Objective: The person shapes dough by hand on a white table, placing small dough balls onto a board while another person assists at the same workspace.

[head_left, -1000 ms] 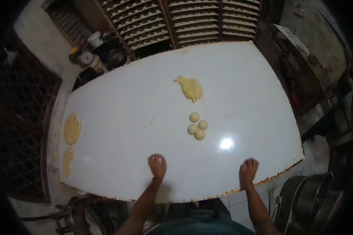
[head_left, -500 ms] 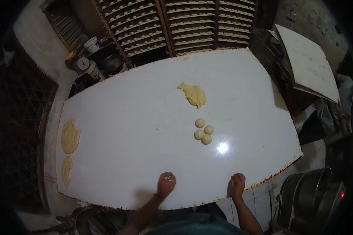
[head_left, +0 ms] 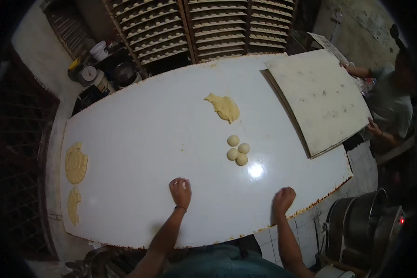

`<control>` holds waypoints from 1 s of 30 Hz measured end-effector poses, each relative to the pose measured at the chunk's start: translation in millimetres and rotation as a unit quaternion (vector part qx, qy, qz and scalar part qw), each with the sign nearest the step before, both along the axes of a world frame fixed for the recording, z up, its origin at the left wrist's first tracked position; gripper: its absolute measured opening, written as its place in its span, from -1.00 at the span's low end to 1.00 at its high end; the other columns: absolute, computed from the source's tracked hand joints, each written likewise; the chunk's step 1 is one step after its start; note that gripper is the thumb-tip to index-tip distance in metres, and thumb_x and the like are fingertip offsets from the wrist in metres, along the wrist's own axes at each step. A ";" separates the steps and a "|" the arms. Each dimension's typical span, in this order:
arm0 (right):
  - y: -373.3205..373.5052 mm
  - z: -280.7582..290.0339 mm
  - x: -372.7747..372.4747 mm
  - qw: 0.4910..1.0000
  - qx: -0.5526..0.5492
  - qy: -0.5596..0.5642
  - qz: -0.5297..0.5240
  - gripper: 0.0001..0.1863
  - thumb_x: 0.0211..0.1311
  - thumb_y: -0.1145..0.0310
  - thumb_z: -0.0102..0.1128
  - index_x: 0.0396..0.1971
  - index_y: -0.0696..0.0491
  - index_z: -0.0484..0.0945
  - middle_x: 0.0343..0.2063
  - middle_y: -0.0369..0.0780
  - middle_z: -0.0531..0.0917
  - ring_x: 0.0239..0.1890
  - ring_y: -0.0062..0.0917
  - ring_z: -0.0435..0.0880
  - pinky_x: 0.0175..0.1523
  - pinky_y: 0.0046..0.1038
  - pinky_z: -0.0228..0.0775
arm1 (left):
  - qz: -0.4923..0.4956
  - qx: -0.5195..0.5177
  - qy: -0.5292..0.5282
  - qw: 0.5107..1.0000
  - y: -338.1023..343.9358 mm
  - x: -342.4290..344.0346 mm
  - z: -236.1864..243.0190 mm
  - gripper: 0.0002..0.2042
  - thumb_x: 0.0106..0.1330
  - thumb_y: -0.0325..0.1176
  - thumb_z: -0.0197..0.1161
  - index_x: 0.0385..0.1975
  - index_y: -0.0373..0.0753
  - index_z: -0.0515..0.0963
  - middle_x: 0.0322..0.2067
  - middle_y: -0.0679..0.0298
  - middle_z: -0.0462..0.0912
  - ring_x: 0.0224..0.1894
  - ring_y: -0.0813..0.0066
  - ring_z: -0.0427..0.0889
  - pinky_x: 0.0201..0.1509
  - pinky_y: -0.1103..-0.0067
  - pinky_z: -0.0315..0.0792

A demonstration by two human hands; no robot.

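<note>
My left hand [head_left: 181, 191] is curled closed on the white table [head_left: 134, 139], left of centre and in from the near edge. A pale patch shows at its fingers, but what they hold, if anything, is hidden. Toward the table's near right edge, my right hand [head_left: 283, 202] is also closed, its palm side out of sight. Several round dough balls [head_left: 233, 153] sit grouped beyond and between my hands. Past them lies an irregular yellowish lump of dough [head_left: 224, 108]. At the far left are a flattened, dimpled piece of dough [head_left: 76, 164] and a narrower strip [head_left: 73, 206].
A person [head_left: 391, 104] at the right grips large pale boards [head_left: 317, 95] resting over the table's right end. Behind the table stands a rack [head_left: 190, 30] of trays with dough pieces. A dial scale [head_left: 89, 74] is at the back left; round metal pans [head_left: 356, 227] stand lower right.
Both my hands have moved farther onto the table, the left one more, and stay closed. The boards have swung from beside the table onto its right end, and the person holding them has come into view.
</note>
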State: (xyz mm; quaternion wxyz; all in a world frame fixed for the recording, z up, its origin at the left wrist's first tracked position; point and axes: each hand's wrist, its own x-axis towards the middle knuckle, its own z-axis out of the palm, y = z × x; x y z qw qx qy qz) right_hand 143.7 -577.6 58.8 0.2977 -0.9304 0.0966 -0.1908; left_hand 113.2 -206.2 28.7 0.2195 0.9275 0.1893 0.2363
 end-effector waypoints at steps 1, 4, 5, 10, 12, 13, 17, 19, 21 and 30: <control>18.2 2.7 -1.3 1.000 -0.016 0.007 0.007 -0.95 0.02 0.56 0.06 -0.53 0.23 0.46 -0.36 -0.02 0.51 -0.23 -0.14 0.42 -0.06 -0.19 0.26 | -0.004 -0.050 -0.005 0.999 -17.3 7.8 2.6 -0.87 0.11 -0.37 0.28 -0.44 -0.29 0.53 -0.36 0.14 0.58 -0.15 0.14 0.49 -0.01 0.34 0.35; 14.4 -13.0 -58.9 0.995 0.017 -0.017 0.092 -0.84 -0.08 0.62 0.19 -0.41 0.22 0.50 -0.27 -0.04 0.52 -0.11 -0.13 0.47 0.03 -0.23 0.33 | -0.175 -0.028 -0.004 0.984 -30.2 -36.8 -3.9 -0.86 0.09 -0.42 0.31 -0.38 -0.26 0.54 -0.27 0.18 0.56 -0.13 0.19 0.47 0.00 0.35 0.38; 2.8 -18.3 -72.5 0.996 0.049 -0.017 0.072 -0.80 -0.07 0.62 0.21 -0.35 0.22 0.50 -0.26 -0.06 0.52 -0.10 -0.16 0.49 0.02 -0.25 0.37 | -0.225 -0.034 -0.011 0.974 -14.2 -53.6 -5.8 -0.87 0.10 -0.46 0.30 -0.37 -0.27 0.53 -0.23 0.20 0.52 -0.12 0.23 0.45 -0.04 0.38 0.41; -49.0 -0.7 -37.2 0.707 0.688 0.129 -0.102 -0.70 0.19 0.51 0.06 -0.06 0.18 0.41 -0.15 -0.12 0.51 -0.12 -0.39 0.54 0.00 -0.39 0.43 | 0.032 -0.017 -0.007 0.999 14.3 26.6 -3.5 -0.98 0.13 -0.54 0.18 -0.49 -0.32 0.48 -0.39 0.11 0.51 -0.27 0.13 0.45 -0.15 0.32 0.37; -48.8 17.6 -7.5 0.603 0.781 0.132 -0.093 -0.67 0.23 0.47 0.02 0.00 0.19 0.39 -0.16 -0.14 0.53 -0.11 -0.43 0.53 0.01 -0.43 0.42 | 0.022 -0.039 0.008 0.999 -15.2 31.3 -7.5 -0.98 0.12 -0.52 0.17 -0.47 -0.30 0.49 -0.40 0.09 0.52 -0.22 0.10 0.44 -0.15 0.32 0.36; -44.4 32.1 8.3 0.622 0.764 0.144 -0.093 -0.65 0.25 0.45 0.00 0.02 0.21 0.38 -0.17 -0.15 0.54 -0.10 -0.45 0.54 0.02 -0.45 0.42 | -0.038 -0.015 -0.010 0.999 -30.5 13.3 -8.2 -0.97 0.11 -0.50 0.18 -0.48 -0.28 0.49 -0.37 0.13 0.52 -0.19 0.13 0.45 -0.13 0.35 0.38; -13.7 89.3 55.4 0.823 0.536 0.182 0.046 -0.59 0.23 0.48 0.02 0.09 0.21 0.35 -0.13 -0.15 0.53 -0.04 -0.39 0.52 0.08 -0.45 0.38 | 0.099 -0.190 0.006 0.977 15.4 -32.7 -24.5 -0.97 0.11 -0.53 0.17 -0.49 -0.33 0.49 -0.36 0.13 0.51 -0.21 0.13 0.45 -0.10 0.32 0.38; 4.6 95.8 77.6 0.888 0.430 0.058 0.151 -0.59 0.07 0.53 0.18 -0.02 0.19 0.43 -0.11 -0.12 0.52 -0.06 -0.32 0.52 0.05 -0.42 0.38 | 0.135 0.028 -0.003 0.990 32.7 4.4 -4.9 -0.95 0.13 -0.52 0.16 -0.51 -0.37 0.49 -0.35 0.10 0.52 -0.26 0.11 0.46 -0.12 0.31 0.38; 17.0 99.4 92.5 0.933 0.222 -0.075 0.272 -0.60 -0.01 0.54 0.27 -0.08 0.16 0.48 -0.13 -0.09 0.52 -0.12 -0.30 0.54 0.01 -0.39 0.39 | 0.175 -0.065 -0.053 0.981 12.8 23.9 3.5 -0.93 0.14 -0.52 0.15 -0.52 -0.39 0.49 -0.36 0.08 0.54 -0.30 0.10 0.46 -0.10 0.31 0.36; 69.0 17.7 129.0 0.936 0.114 0.020 0.332 -0.27 -0.24 0.37 0.49 0.05 0.10 0.37 0.09 0.05 0.34 0.10 -0.07 0.33 0.14 -0.19 0.28 | 0.127 -0.010 -0.022 0.992 10.4 -23.6 -3.9 -0.92 0.14 -0.49 0.22 -0.40 -0.34 0.50 -0.29 0.08 0.53 -0.14 0.11 0.46 -0.02 0.29 0.35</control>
